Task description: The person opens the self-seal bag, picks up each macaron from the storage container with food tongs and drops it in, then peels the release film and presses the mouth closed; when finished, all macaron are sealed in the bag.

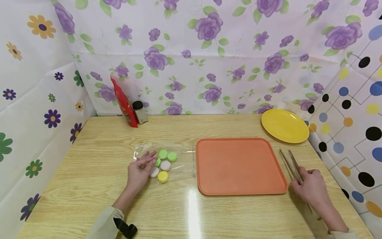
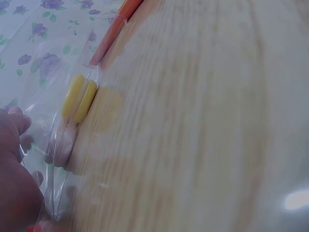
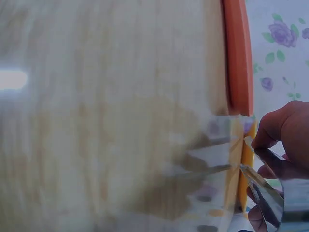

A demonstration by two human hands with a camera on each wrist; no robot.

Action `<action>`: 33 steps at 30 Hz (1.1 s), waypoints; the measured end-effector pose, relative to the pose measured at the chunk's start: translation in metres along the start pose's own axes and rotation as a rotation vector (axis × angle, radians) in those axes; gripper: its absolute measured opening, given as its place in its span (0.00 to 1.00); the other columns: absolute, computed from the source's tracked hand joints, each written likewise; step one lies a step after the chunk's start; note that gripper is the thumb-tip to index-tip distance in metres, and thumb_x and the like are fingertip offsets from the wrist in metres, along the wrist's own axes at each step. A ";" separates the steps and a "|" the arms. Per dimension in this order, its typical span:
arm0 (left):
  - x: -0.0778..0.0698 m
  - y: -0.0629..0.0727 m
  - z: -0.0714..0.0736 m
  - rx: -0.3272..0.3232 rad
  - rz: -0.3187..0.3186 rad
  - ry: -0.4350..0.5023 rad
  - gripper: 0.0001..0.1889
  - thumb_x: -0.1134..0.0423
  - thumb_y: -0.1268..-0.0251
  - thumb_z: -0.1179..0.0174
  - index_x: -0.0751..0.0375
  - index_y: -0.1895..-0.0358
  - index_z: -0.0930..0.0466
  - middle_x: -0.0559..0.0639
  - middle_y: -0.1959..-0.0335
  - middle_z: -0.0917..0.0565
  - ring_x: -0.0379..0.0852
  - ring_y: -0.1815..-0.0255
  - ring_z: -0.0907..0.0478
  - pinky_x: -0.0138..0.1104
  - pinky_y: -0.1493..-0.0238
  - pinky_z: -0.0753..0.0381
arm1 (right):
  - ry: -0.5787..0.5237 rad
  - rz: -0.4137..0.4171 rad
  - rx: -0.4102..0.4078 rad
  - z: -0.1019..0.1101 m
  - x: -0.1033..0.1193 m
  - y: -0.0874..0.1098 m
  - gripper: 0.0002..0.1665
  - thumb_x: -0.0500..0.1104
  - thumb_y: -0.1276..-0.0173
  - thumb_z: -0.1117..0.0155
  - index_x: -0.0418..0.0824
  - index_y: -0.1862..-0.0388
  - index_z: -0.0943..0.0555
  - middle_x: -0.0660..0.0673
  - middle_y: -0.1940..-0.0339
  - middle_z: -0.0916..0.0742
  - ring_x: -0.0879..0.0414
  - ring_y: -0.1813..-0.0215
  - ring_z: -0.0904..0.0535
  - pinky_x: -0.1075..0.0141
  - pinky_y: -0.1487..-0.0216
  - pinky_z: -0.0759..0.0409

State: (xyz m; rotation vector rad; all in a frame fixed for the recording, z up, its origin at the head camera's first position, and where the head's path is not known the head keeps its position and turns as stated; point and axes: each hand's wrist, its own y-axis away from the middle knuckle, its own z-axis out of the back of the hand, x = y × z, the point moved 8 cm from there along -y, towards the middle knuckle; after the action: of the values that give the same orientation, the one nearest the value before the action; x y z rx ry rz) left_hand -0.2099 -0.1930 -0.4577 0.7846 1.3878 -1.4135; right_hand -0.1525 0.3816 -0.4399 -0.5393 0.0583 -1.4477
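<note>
At the far left of the desk (image 1: 74,199), a red packet (image 1: 124,105) stands leaning, with a black-lidded jar (image 1: 141,113) just beside it. Nearer, the left hand (image 1: 141,172) is at the left end of a clear bag (image 1: 182,170); its forearm enters from the near side, fingers directed away and rightward. Thumb and fingers are close together, but glare on the film makes it uncertain whether they pinch it. Six macarons (image 1: 165,166) lie in the bag, immediately right of these fingers; the left hand is clearly the nearer. The bag's long axis runs left to right, ending just beside an orange tray (image 1: 240,166). Beyond the tray's far right corner lies a yellow plate (image 1: 285,126). Rightmost, the right hand (image 1: 313,189) grips metal tongs (image 1: 296,167), fingers curled round them, tips apart and pointing away and leftward, with the tray between tongs and macarons.
</note>
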 end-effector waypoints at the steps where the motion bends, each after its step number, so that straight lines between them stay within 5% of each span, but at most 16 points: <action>1: 0.000 0.000 0.000 -0.001 0.001 -0.002 0.05 0.74 0.37 0.33 0.76 0.63 0.13 0.69 0.50 0.17 0.69 0.33 0.31 0.60 0.26 0.60 | 0.001 -0.003 -0.002 -0.001 0.000 0.000 0.24 0.34 0.51 0.36 0.22 0.54 0.22 0.24 0.77 0.23 0.25 0.66 0.26 0.34 0.69 0.28; 11: -0.001 0.000 0.000 -0.003 -0.012 -0.005 0.04 0.74 0.37 0.33 0.75 0.63 0.13 0.69 0.50 0.16 0.69 0.34 0.30 0.61 0.26 0.60 | -0.001 -0.053 0.092 -0.013 -0.004 0.005 0.29 0.35 0.48 0.32 0.20 0.48 0.25 0.20 0.70 0.24 0.25 0.64 0.26 0.35 0.70 0.27; 17: -0.001 0.000 0.000 -0.005 0.000 -0.017 0.03 0.76 0.38 0.33 0.75 0.64 0.13 0.69 0.50 0.17 0.69 0.34 0.30 0.62 0.27 0.59 | 0.020 -0.101 0.182 -0.017 -0.008 0.007 0.34 0.39 0.43 0.30 0.20 0.43 0.28 0.17 0.61 0.25 0.25 0.65 0.24 0.41 0.79 0.25; 20: 0.001 0.001 0.000 -0.002 0.005 -0.022 0.04 0.75 0.38 0.33 0.75 0.64 0.13 0.69 0.50 0.17 0.69 0.33 0.31 0.62 0.27 0.60 | 0.053 -0.114 0.150 -0.012 -0.006 0.007 0.32 0.41 0.42 0.31 0.22 0.44 0.26 0.18 0.59 0.25 0.23 0.64 0.25 0.38 0.79 0.27; 23: 0.002 0.001 0.000 0.000 0.007 -0.026 0.04 0.75 0.37 0.33 0.74 0.63 0.13 0.68 0.50 0.17 0.68 0.33 0.31 0.61 0.27 0.60 | 0.053 -0.121 0.032 0.001 0.002 0.006 0.28 0.42 0.42 0.32 0.25 0.46 0.23 0.19 0.58 0.25 0.20 0.62 0.27 0.33 0.76 0.31; 28: 0.002 0.001 0.001 -0.010 0.004 -0.026 0.04 0.74 0.37 0.33 0.74 0.63 0.13 0.67 0.50 0.16 0.68 0.33 0.30 0.61 0.26 0.59 | -0.162 0.003 -0.178 0.019 0.061 0.002 0.22 0.33 0.46 0.33 0.25 0.51 0.19 0.27 0.64 0.21 0.38 0.71 0.22 0.49 0.78 0.24; 30: 0.001 0.002 0.001 -0.018 0.011 -0.021 0.04 0.75 0.38 0.32 0.75 0.63 0.13 0.67 0.50 0.16 0.68 0.33 0.30 0.60 0.26 0.58 | -0.312 0.073 -0.133 0.012 0.100 0.002 0.19 0.29 0.46 0.32 0.25 0.52 0.18 0.36 0.67 0.18 0.50 0.73 0.21 0.62 0.78 0.22; 33: 0.001 0.004 0.001 -0.038 0.029 -0.022 0.04 0.75 0.39 0.32 0.74 0.62 0.13 0.67 0.49 0.16 0.67 0.33 0.30 0.58 0.25 0.59 | -0.582 0.093 0.096 -0.014 0.160 0.005 0.14 0.29 0.39 0.32 0.28 0.53 0.17 0.44 0.70 0.15 0.60 0.73 0.20 0.70 0.75 0.20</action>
State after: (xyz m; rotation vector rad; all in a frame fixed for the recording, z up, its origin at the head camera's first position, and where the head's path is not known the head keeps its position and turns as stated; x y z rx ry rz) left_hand -0.2066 -0.1937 -0.4596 0.7601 1.3776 -1.3656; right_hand -0.1298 0.2254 -0.4096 -0.8472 -0.4400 -1.1512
